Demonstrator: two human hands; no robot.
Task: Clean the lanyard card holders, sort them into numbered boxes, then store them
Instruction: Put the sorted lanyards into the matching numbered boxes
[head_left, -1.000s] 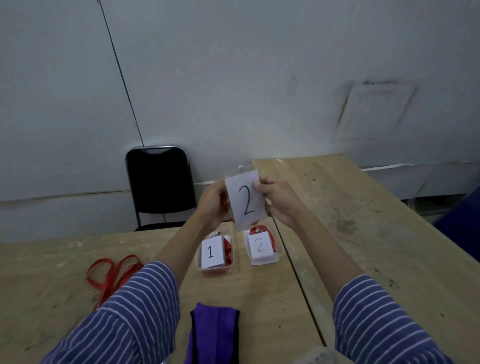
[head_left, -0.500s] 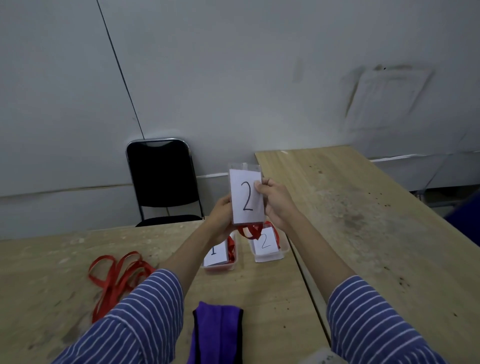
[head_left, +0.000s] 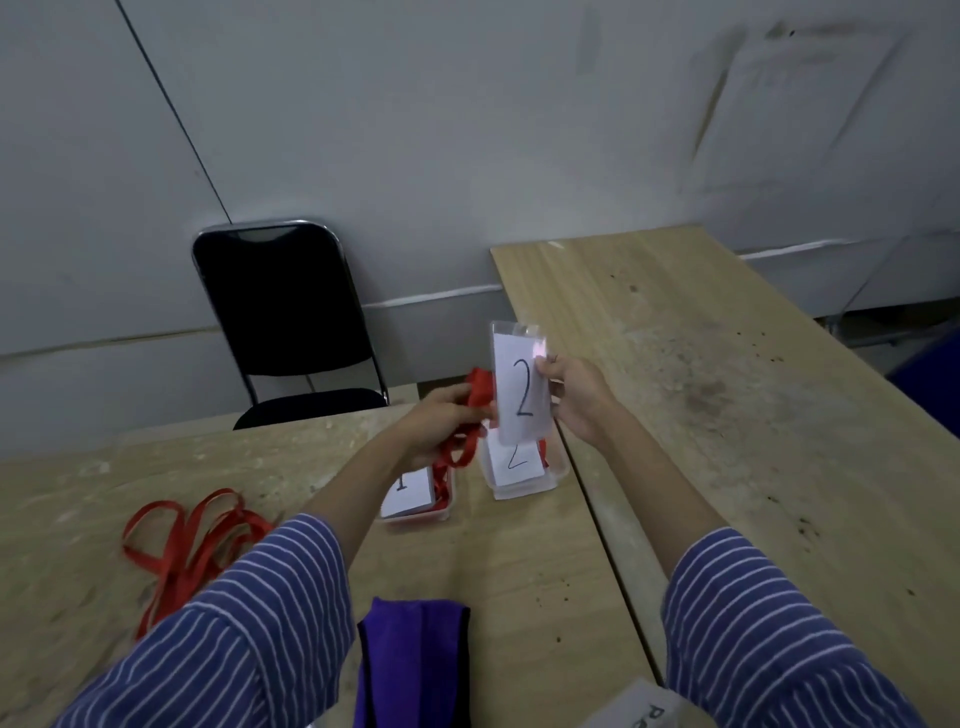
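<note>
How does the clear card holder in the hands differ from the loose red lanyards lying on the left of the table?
The clear plastic card holder with the white "2" card is held upright above the boxes, pinched by the right hand; the loose red lanyards lie untouched on the wooden table. The holder is a stiff flat rectangle; the lanyards are limp tangled loops. The holder's own red strap is bunched in the left hand. Both involve red ribbon.

Blue white-striped sleeves, pushed up.
</note>
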